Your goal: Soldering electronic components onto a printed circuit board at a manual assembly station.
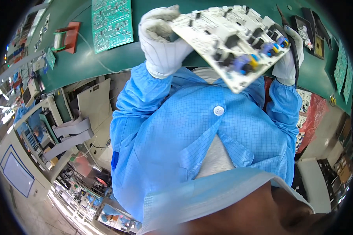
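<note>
A white circuit board panel is raised and tilted above the near edge of the bench. Black, blue and yellow components stand on it, some smeared by motion. My left hand, in a white glove, is closed on the panel's left corner, its fingers curled at the edge. At the panel's right edge is my gloved right hand, partly hidden behind the board. A dark, thin-tipped tool that looks like a soldering iron lies along this hand, its black cable running down past the wrist. The right fingers' grip is mostly covered.
Green circuit boards lie on the green bench to the left, near a solder spool on a red stand. On the right are a black tray of small parts, more green boards and pink wrap with white boards.
</note>
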`<state>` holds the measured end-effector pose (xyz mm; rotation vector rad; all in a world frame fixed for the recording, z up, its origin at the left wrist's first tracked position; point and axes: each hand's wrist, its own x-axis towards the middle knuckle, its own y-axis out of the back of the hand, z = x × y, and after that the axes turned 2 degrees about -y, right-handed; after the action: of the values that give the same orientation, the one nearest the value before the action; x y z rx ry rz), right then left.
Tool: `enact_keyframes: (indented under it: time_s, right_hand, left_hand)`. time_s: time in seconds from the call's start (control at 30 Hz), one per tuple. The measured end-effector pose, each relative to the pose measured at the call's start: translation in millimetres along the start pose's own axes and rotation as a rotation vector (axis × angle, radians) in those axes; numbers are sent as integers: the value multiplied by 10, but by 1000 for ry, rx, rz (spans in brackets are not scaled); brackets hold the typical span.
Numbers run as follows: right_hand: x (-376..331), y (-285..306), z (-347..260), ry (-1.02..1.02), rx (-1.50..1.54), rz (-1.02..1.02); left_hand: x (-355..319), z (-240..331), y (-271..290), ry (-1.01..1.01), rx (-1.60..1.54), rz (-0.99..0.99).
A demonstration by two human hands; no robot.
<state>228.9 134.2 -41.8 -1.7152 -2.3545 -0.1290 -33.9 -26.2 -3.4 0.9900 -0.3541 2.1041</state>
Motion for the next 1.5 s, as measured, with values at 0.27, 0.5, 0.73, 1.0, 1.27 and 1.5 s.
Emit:
enact_keyframes:
  time_s: [0.27,0.5,0.73,1.0,1.27,1.5]
  right_hand:
    - [-128,-115,-285,319,-325,55]
    - [-271,-150,-363,288,-458,-6]
    - [-168,-73,107,75,340,130]
    - [-392,340,914,-352,1129,-172]
    - [-373,355,1061,627,-1174,-180]
    - [-294,159,452,434,-1199,-164]
  left_hand:
    - [98,347,-131,-157,333,-55]
    - [189,460,-324,-281,234,-59]
    - [35,547,-330,-68,-97,-151]
    - [53,187,-227,882,-229,-86]
    - [52,233,-338,1072,-782,-8]
    - [61,267,-317,1044,-812,-64]
